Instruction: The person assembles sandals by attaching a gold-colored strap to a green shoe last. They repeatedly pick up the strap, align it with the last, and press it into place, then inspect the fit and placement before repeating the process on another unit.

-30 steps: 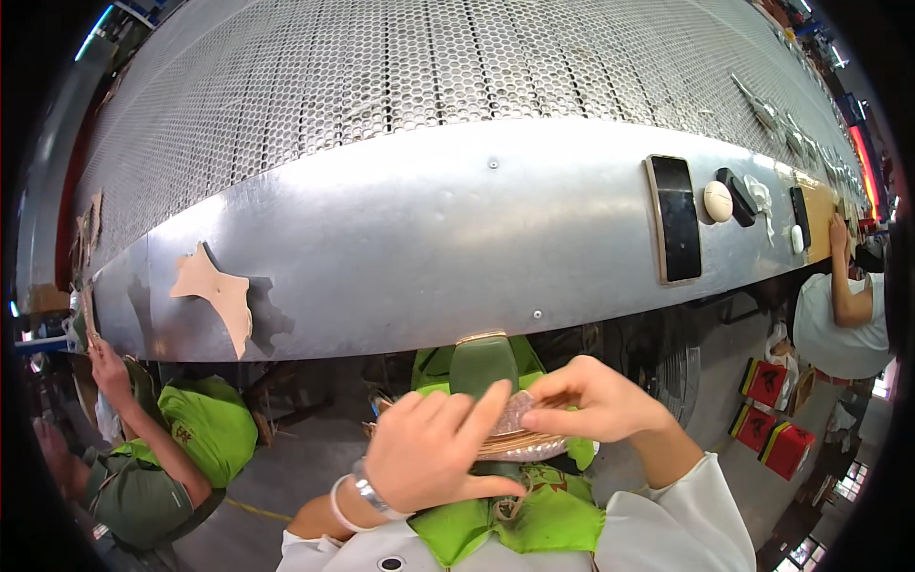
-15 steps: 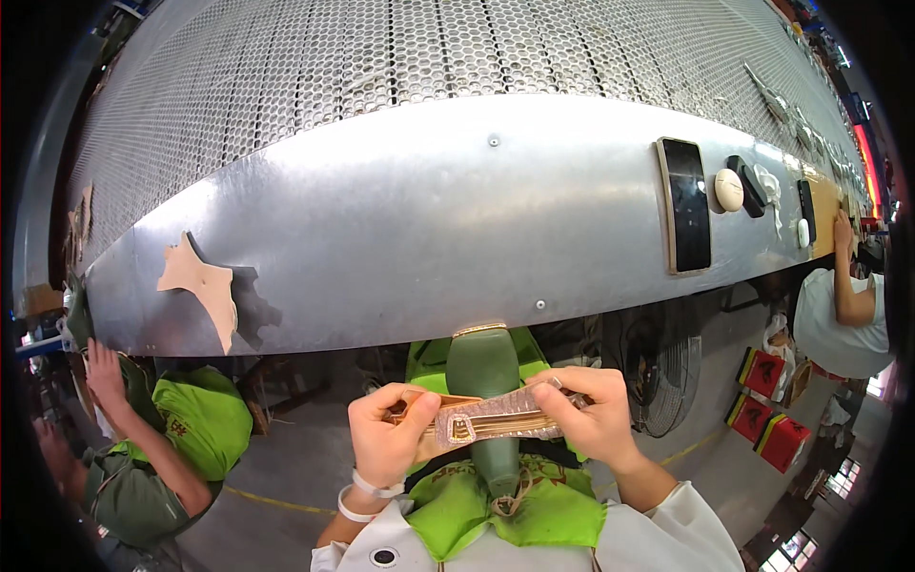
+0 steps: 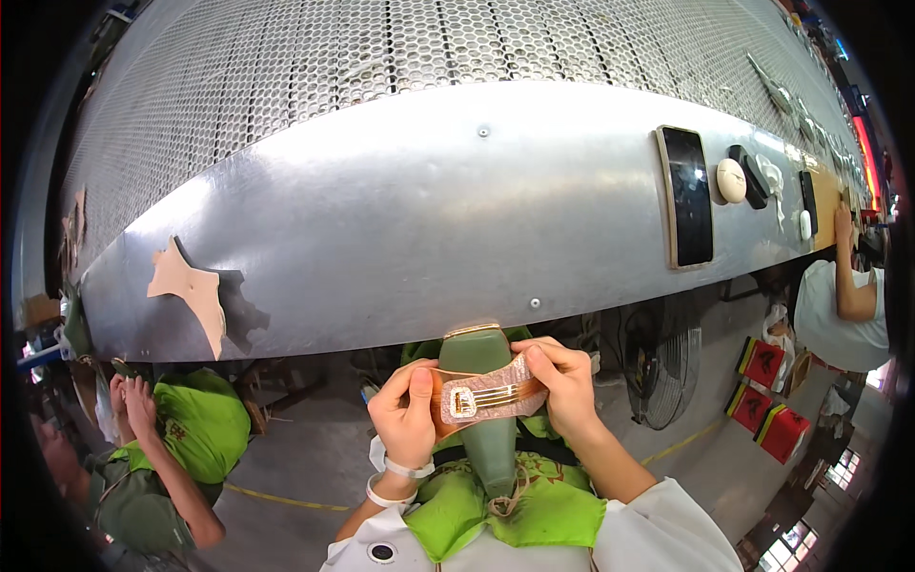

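A tan strap [image 3: 488, 398] with a gold buckle is held stretched across the front of a green last [image 3: 484, 400], pinched at one end by the left hand [image 3: 408, 417] and at the other by the right hand [image 3: 564, 383], fingers of both closed on it. The last stands upright between the knees, below the edge of the metal bench [image 3: 400, 229] (its far part perforated). On the bench a tan leather piece [image 3: 191, 291] lies at the left and a black phone [image 3: 687, 195] at the right, well apart from the hands.
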Demonstrator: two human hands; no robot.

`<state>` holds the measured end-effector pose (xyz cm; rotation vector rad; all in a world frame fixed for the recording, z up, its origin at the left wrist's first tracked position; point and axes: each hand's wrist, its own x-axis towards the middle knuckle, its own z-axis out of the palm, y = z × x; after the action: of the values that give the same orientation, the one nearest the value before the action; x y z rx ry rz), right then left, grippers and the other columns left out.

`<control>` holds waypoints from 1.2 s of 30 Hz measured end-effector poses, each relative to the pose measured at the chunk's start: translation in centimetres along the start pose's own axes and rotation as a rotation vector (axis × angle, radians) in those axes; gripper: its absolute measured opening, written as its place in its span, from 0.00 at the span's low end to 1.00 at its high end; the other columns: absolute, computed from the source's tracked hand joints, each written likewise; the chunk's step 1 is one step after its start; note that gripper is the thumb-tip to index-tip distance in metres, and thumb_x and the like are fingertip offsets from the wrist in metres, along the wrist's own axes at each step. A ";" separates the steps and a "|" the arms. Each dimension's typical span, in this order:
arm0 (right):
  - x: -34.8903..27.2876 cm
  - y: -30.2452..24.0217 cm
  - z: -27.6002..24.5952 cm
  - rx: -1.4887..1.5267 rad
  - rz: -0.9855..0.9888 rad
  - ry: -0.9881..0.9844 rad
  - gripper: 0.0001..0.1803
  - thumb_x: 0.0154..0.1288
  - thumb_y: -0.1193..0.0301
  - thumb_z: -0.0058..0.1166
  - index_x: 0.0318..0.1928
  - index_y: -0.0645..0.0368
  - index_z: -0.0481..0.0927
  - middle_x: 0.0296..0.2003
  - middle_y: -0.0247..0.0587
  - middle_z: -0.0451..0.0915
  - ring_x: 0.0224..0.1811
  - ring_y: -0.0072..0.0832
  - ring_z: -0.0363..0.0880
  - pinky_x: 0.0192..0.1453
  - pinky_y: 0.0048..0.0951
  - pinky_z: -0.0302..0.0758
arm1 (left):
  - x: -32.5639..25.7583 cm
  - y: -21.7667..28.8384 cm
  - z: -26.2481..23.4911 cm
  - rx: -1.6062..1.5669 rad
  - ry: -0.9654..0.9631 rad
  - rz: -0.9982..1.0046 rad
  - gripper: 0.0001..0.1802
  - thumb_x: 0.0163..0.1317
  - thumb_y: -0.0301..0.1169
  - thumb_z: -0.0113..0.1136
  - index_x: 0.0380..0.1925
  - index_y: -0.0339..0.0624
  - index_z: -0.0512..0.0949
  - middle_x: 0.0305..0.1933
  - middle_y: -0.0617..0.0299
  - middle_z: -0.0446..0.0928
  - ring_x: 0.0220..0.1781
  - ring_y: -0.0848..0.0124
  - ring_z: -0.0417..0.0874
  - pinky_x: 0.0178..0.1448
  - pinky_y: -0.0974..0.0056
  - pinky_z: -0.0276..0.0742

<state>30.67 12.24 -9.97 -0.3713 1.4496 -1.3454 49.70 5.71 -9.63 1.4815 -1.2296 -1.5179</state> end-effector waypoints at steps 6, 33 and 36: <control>0.1 1.4 0.4 0.092 0.081 -0.027 0.16 0.73 0.67 0.55 0.45 0.71 0.85 0.39 0.37 0.82 0.40 0.19 0.76 0.48 0.23 0.71 | 0.1 0.3 0.1 -0.076 0.018 -0.060 0.16 0.74 0.33 0.56 0.39 0.27 0.82 0.31 0.66 0.80 0.31 0.82 0.74 0.35 0.73 0.72; -4.1 -3.9 5.7 -0.233 -0.640 -0.136 0.03 0.60 0.75 0.64 0.32 0.62 0.87 0.26 0.42 0.81 0.23 0.31 0.78 0.26 0.28 0.73 | 1.1 -3.2 -3.6 -0.771 -0.377 0.251 0.15 0.73 0.38 0.53 0.33 0.37 0.71 0.32 0.58 0.69 0.32 0.66 0.72 0.29 0.63 0.72; -4.2 -4.3 6.1 -0.302 -0.663 -0.152 0.03 0.60 0.73 0.64 0.31 0.60 0.86 0.24 0.40 0.80 0.22 0.31 0.77 0.25 0.28 0.72 | 1.2 -3.0 -4.0 -0.804 -0.391 0.225 0.16 0.74 0.39 0.51 0.33 0.37 0.71 0.31 0.58 0.70 0.32 0.65 0.72 0.29 0.62 0.71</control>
<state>35.53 11.09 -3.05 -1.2070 1.4588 -1.5587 53.87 4.88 -12.47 0.5254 -0.7803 -1.8775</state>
